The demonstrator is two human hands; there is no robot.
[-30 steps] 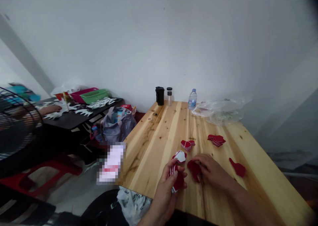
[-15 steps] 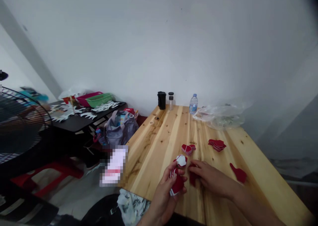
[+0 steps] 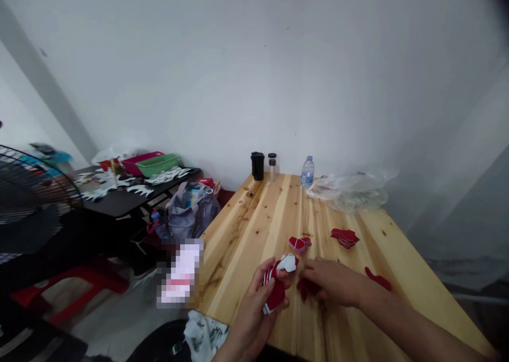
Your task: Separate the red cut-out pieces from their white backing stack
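Note:
My left hand [image 3: 258, 293] is closed around a stack of red cut-out pieces [image 3: 275, 294], which look like felt, with white layers at the edges. A white piece [image 3: 288, 263] sits at the top of that stack. Just to the right, my right hand [image 3: 330, 280] bends over dark red pieces [image 3: 307, 289] low above the wooden table [image 3: 254, 221], fingers closed on them. How many it grips is hidden. Beyond the hands lie a small tied bundle of red pieces [image 3: 299, 244] and a loose red stack [image 3: 345, 238]. My right forearm partly covers a single red piece [image 3: 377, 279].
Toward the wall stand a black tumbler [image 3: 257, 166], a clear flask [image 3: 272, 167], a water bottle [image 3: 307, 171] and a crumpled plastic bag [image 3: 350, 191]. On the left are a grey bag [image 3: 193, 211], a black table [image 3: 115, 205] with baskets, a fan [image 3: 34, 197] and a red stool [image 3: 75, 288].
My left hand has shifted slightly left with its stack. The right hand has turned over the red pieces, and its forearm now covers more of the single piece at right. The view has tilted slightly.

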